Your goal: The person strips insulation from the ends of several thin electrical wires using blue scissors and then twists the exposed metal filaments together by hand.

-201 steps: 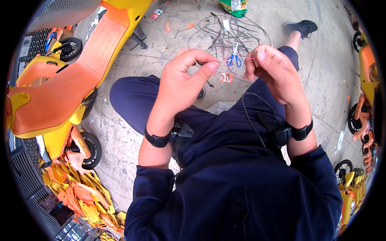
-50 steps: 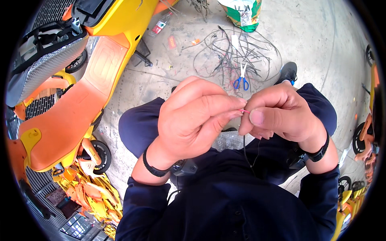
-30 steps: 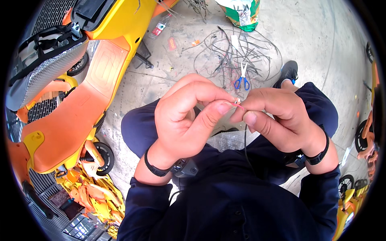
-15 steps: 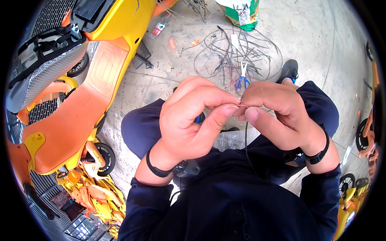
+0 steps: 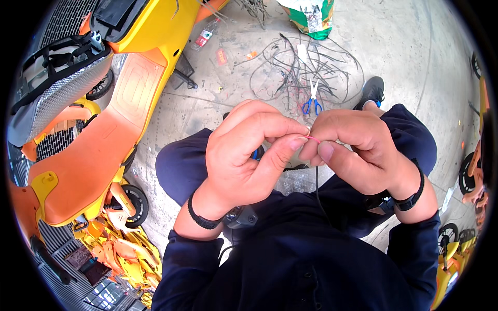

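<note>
A thin red wire (image 5: 313, 138) runs between my two hands over my lap. My left hand (image 5: 248, 150) pinches its left end between thumb and forefinger. On the other side, my right hand (image 5: 358, 147) grips it between thumb and curled forefinger. The wire's tips are hidden in the fingers. A black cable (image 5: 317, 186) hangs down from below my right fingertips toward my lap. Beyond my hands, blue-handled scissors (image 5: 312, 99) lie on the floor with their blades apart, at the edge of a tangle of black cables (image 5: 332, 62).
A yellow and orange scooter (image 5: 124, 98) stands close on the left, with a heap of yellow and orange parts (image 5: 122, 254) below it. A green and white sack (image 5: 314, 18) and a plastic bottle (image 5: 205, 37) are at the far side. More scooters line the right edge.
My right fingers have shifted slightly, and the red wire between the hands now slants down to the right. My left hand has hardly moved.
</note>
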Motion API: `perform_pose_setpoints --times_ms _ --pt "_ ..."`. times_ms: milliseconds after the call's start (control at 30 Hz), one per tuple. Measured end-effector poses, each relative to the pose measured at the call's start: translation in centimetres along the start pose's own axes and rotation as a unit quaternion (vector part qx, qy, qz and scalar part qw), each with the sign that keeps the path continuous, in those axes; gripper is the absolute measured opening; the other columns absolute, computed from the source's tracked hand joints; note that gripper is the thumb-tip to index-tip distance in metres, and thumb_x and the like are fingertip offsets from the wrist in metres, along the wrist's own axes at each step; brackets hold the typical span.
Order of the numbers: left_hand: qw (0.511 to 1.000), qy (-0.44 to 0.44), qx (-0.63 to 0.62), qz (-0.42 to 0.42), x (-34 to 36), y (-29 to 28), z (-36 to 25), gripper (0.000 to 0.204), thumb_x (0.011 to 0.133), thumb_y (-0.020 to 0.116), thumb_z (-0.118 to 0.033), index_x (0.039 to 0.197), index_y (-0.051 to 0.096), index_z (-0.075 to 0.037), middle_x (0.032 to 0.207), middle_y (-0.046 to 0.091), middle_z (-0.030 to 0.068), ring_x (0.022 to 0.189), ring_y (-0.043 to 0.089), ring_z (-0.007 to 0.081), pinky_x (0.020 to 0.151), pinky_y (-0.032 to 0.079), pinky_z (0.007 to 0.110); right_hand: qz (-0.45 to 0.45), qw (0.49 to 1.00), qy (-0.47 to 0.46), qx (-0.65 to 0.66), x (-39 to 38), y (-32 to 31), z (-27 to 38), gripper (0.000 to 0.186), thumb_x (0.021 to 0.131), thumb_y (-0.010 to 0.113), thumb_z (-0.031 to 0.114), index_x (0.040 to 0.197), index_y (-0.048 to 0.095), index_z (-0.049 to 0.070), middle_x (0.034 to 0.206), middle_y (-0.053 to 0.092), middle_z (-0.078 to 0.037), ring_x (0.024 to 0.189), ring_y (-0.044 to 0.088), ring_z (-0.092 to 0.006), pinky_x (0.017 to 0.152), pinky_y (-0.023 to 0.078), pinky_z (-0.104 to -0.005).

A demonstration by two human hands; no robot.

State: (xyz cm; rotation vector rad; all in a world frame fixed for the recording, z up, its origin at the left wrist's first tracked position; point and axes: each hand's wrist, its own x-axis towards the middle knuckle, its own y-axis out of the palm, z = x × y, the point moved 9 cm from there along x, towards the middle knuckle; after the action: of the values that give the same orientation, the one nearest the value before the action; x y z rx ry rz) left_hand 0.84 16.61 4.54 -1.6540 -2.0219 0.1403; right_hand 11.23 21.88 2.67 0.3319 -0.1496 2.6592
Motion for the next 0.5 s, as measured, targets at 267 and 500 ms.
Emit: perform_pose_setpoints --times_ms 267,500 --pt "1.000 0.013 0.005 0.001 0.09 -0.16 -0.19 0.010 0.076 0.068 -0.002 0.085 0.065 -0.002 0.073 0.059 0.0070 0.060 0.054 0.0139 0.054 0.042 0.023 -0.005 1.000 0.007 0.028 0.04 -0.10 -0.05 0.012 0.081 0.049 0.001 0.083 0.061 -0.002 0.074 0.062 -0.009 0.063 0.059 -0.0208 0.058 0.045 -0.0295" --pt "1.000 0.004 -0.001 -0.001 0.02 -0.12 -0.08 0.010 0.076 0.068 -0.003 0.086 0.065 -0.002 0.073 0.058 0.0069 0.060 0.053 0.0133 0.054 0.042 0.023 -0.006 0.999 0.018 0.041 -0.01 -0.11 -0.18 0.012 0.082 0.050 0.002 0.083 0.061 -0.002 0.074 0.062 -0.009 0.064 0.059 -0.0208 0.058 0.045 -0.0294"
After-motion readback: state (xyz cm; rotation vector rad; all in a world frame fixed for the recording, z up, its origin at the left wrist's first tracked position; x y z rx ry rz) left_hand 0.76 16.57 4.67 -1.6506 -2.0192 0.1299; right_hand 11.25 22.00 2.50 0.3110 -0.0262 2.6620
